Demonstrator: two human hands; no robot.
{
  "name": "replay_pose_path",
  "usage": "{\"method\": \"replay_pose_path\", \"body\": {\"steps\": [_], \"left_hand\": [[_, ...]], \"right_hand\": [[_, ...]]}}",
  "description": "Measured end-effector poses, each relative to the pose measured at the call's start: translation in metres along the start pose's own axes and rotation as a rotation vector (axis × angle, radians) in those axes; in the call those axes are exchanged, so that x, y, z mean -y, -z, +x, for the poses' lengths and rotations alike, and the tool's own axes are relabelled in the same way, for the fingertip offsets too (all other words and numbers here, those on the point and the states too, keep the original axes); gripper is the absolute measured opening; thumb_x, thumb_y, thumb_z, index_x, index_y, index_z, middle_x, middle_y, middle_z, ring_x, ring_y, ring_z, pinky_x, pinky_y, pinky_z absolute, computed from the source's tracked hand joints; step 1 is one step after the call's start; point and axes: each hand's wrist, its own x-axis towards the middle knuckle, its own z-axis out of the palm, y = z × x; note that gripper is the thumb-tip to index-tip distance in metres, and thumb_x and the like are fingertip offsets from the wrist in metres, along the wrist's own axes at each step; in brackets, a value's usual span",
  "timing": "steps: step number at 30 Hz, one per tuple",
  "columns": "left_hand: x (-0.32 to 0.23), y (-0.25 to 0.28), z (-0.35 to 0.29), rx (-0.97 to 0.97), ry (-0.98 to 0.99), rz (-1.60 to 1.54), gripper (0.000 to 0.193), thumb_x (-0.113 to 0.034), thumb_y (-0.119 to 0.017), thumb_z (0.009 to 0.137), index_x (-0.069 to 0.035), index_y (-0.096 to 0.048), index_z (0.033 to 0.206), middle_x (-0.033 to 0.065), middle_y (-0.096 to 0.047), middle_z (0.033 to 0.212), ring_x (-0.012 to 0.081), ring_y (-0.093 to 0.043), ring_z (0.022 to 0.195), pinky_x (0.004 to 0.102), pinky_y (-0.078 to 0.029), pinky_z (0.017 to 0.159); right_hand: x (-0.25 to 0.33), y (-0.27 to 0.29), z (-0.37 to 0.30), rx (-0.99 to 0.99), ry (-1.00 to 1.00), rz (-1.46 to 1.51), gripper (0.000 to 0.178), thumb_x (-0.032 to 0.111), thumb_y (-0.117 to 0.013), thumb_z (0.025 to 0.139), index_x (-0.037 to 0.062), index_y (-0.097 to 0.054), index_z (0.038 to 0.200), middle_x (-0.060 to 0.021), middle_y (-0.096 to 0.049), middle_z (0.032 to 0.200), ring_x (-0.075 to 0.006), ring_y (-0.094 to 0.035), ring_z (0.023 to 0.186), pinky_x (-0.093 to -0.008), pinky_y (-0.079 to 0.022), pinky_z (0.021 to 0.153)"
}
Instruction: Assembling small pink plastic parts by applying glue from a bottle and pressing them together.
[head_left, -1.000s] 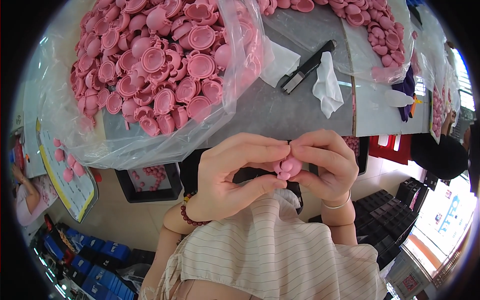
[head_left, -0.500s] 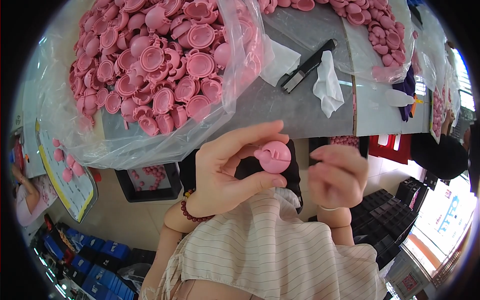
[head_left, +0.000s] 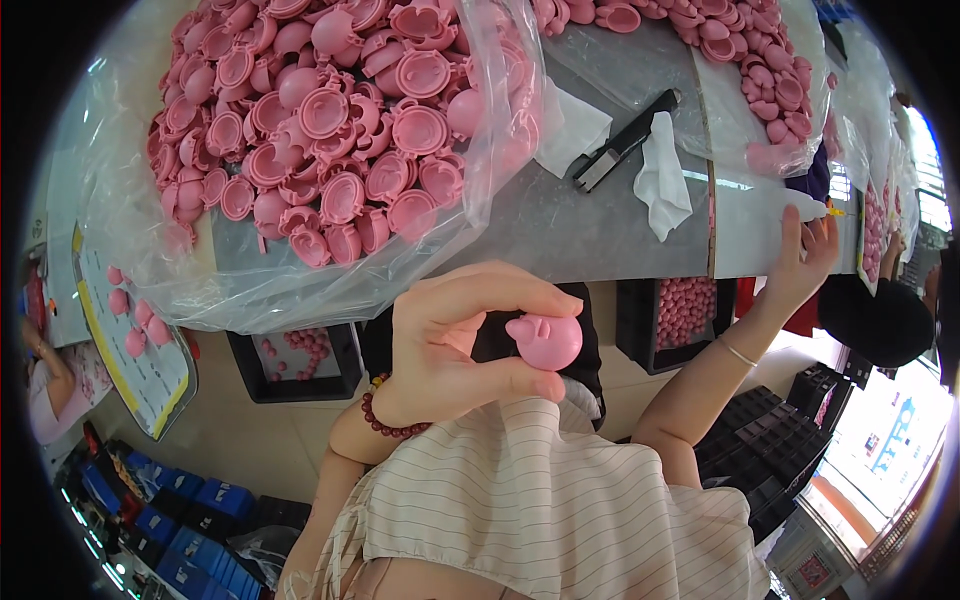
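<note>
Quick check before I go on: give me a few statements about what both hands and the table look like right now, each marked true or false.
1. The left hand holds a round pink plastic pig-shaped piece between thumb and fingers. True.
2. The right hand also grips that pig piece. False: it is stretched out to the grey table's edge, at a white squeeze bottle.
3. A clear plastic bag heaped with pink plastic shells lies on the table. True.
4. The black flat tool lies inside that bag. False: it lies on the bare table beside a white crumpled cloth.
5. The left wrist wears a dark red bead bracelet. True.
</note>
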Motion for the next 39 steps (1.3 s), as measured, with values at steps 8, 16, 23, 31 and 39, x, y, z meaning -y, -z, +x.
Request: {"method": "replay_pose_path", "body": {"steps": [8,16,23,31,39], "left_hand": [[0.002,-0.001,-0.005,-0.031,0.139,-0.403,0.051,-0.023,-0.076,0.053,0.001,-0.052,0.091,0.0117,-0.054,0.085,0.0198,-0.056,0.083,0.0285,-0.046,0.071],[-0.011,-0.014,0.001,-0.155,0.244,-0.296,0.053,-0.034,-0.075,0.056,-0.001,-0.050,0.089,0.0176,-0.058,0.084,0.0187,-0.058,0.071,0.0279,-0.047,0.065],[-0.008,-0.004,-0.007,-0.151,0.175,-0.249,0.050,-0.037,-0.073,0.059,-0.004,-0.052,0.090,0.0159,-0.058,0.076,0.0170,-0.057,0.067,0.0260,-0.045,0.061],[-0.002,-0.008,-0.003,-0.151,0.113,-0.229,0.048,-0.031,-0.075,0.057,-0.004,-0.052,0.090,0.0160,-0.058,0.078,0.0185,-0.057,0.069,0.0258,-0.045,0.062],[0.004,-0.007,-0.003,-0.012,-0.005,-0.156,0.043,-0.003,-0.073,0.058,0.005,-0.054,0.096,0.0141,-0.056,0.094,0.0196,-0.055,0.083,0.0286,-0.042,0.075]], "right_hand": [[0.061,-0.013,-0.029,0.240,-0.124,0.631,0.035,0.023,-0.054,0.079,-0.0074,-0.047,0.094,-0.0191,-0.057,0.080,-0.0186,-0.056,0.068,-0.0226,-0.045,0.060],[0.118,-0.037,-0.086,0.587,-0.181,0.811,0.042,0.036,-0.052,0.078,-0.0035,-0.045,0.089,-0.0140,-0.055,0.071,-0.0180,-0.054,0.060,-0.0234,-0.040,0.053],[0.109,-0.026,-0.070,0.553,-0.052,0.422,0.030,0.027,-0.049,0.082,-0.0020,-0.045,0.089,-0.0072,-0.055,0.074,-0.0072,-0.045,0.062,-0.0203,-0.037,0.055],[0.122,-0.018,-0.070,0.637,-0.346,0.542,0.033,0.032,-0.047,0.080,-0.0005,-0.045,0.084,-0.0058,-0.048,0.061,-0.0084,-0.043,0.046,-0.0190,-0.030,0.040],[0.143,-0.005,-0.092,0.898,-0.534,1.270,0.046,0.046,-0.055,0.071,0.0024,-0.043,0.081,-0.0076,-0.052,0.059,-0.0144,-0.051,0.051,-0.0241,-0.040,0.047]]}}
